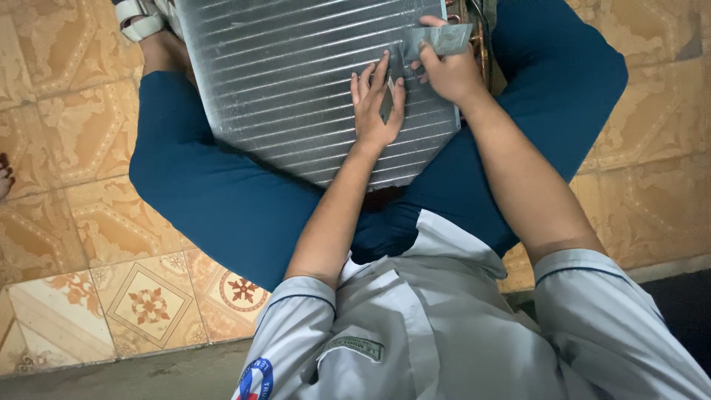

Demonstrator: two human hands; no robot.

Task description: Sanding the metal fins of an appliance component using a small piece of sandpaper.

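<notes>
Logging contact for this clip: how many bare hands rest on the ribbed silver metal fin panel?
2. The left hand lies flat on the ribbed silver metal fin panel; the right hand grips a grey tape strip at its upper right edge.

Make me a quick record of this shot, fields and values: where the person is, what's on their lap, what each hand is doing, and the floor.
Posture: seated, knees apart, dark blue trousers, pale short-sleeved shirt
On lap: silver finned coil panel
Left hand: flat on the fins, fingers spread
Right hand: pinching a strip of silver foil tape near the panel's edge
Copper tubing: showing at the panel's side
Floor: patterned tan tiles
Footwear: white sandal at top
</notes>
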